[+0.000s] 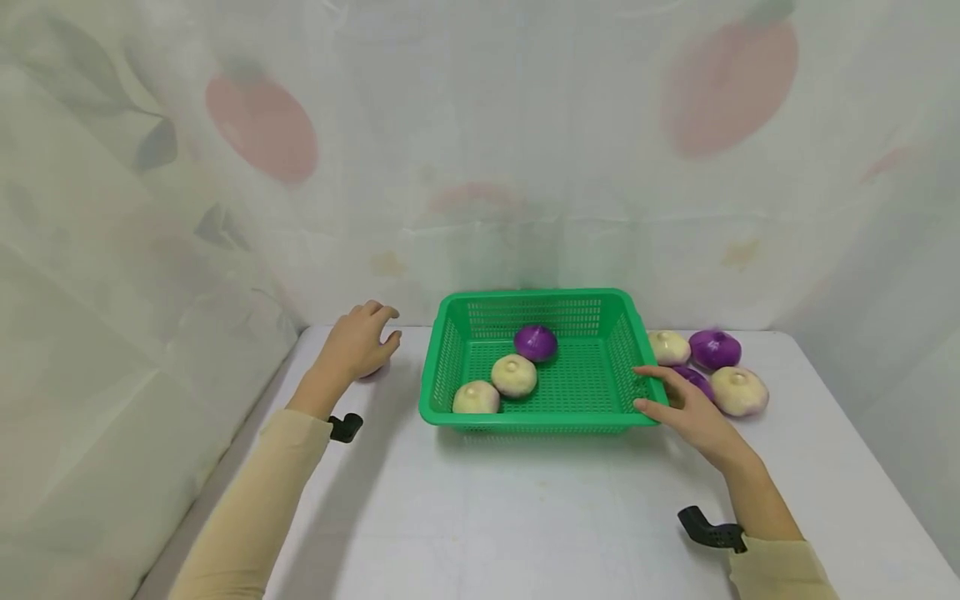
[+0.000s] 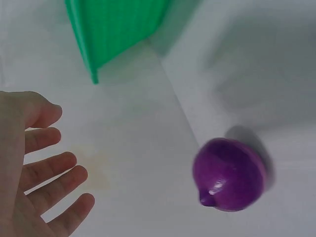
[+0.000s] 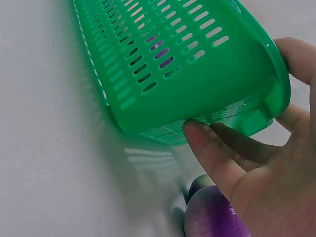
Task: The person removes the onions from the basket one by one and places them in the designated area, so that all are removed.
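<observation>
A green plastic basket (image 1: pixel 525 421) stands mid-table, holding one purple onion (image 1: pixel 536 342) and two cream, purple-tinged onion-like bulbs (image 1: pixel 513 376). My right hand (image 1: pixel 693 417) grips its right front corner, with the thumb at the rim and fingers against the outer wall in the right wrist view. To the left of the basket, my left hand (image 1: pixel 358 342) hovers with fingers spread and nothing held. Close by it lies another purple onion (image 2: pixel 229 174), apart from the fingers in the left wrist view and mostly hidden by the hand in the head view.
Right of the basket, beside my right hand, lie several bulbs: purple onions (image 1: pixel 715 349) and cream ones (image 1: pixel 739 392). The white table (image 1: pixel 525 517) meets a printed fabric curtain (image 1: pixel 480 150) at the back. Black brackets (image 1: pixel 708 531) sit on the wrists.
</observation>
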Demonstrator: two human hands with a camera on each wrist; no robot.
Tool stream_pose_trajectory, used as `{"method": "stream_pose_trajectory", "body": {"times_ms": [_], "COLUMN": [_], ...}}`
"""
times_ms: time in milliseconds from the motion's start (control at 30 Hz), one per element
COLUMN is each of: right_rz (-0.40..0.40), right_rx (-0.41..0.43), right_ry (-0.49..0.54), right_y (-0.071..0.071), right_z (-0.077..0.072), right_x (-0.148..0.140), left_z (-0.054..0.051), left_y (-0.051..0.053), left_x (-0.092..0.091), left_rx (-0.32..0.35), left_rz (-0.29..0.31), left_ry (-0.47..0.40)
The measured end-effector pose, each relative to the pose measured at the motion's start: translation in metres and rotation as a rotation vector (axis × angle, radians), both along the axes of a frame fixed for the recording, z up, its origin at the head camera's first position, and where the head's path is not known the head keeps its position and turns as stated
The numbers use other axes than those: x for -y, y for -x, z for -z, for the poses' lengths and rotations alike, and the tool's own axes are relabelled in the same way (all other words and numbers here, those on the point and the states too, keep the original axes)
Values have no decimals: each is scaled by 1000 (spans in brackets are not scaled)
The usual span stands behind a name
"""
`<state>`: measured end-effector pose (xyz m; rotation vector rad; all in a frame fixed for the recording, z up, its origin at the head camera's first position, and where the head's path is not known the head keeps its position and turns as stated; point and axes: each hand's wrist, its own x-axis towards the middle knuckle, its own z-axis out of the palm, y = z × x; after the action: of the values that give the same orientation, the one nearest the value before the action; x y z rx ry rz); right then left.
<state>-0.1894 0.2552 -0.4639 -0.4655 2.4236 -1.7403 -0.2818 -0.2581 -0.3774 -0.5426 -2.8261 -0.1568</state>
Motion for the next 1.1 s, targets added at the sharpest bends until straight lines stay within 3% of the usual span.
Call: {"method": "stream_pose_trajectory", "body": {"times_ms": [267,433,533,867,1100], "right_rz": [-3,-7,-8,-13,-12], "right_rx": [6,9,11,9,13], "right_ry": [0,6,6,8,1], "right_y": [0,0,0,0,0], "right_z": [1,0,0,0,0], "right_x": [1,1,0,0,0], "left_z": [-20,-26,-28,-23,-11], "left_y": [-18,-27,-32,-42,-42], "left_x": [-24,-42,-52,-81,-96], "left_rx": [-6,-46,-45,81,151], "left_rz": [98,209,246,318,317], "left_ry": [-27,-15,3,133,167]}}
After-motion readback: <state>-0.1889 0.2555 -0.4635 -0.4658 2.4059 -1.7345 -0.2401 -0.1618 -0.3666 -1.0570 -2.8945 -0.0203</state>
